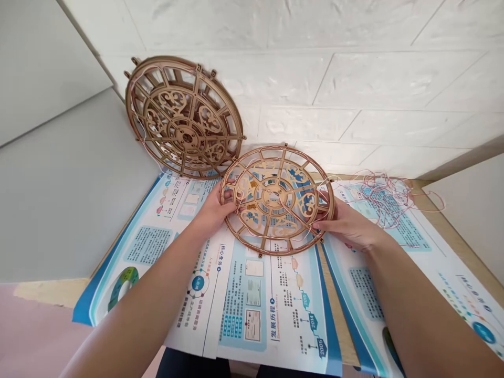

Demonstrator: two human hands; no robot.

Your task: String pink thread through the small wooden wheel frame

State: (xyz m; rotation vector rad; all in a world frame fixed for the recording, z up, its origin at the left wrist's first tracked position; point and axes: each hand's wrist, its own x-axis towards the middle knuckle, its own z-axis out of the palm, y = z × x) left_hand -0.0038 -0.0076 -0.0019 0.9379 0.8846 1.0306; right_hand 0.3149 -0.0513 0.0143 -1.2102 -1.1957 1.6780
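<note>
Grasping, with the grip of left hand (218,207) and right hand (346,223) closed on opposite sides of the rim, a bronze-coloured openwork frame (268,193). Turned with its flat face upward to the camera, round, without one clear long axis, but appearing widest from left to right. Placed over printed sheets (244,296) on the wooden surface (334,294), before a white wall (354,79). Behind at left, similar frames (179,131) in leaning position; at right, tangled pinkish wire (388,197) upon the sheets.

Bare forearms (145,294), dark legwear (192,365).
</note>
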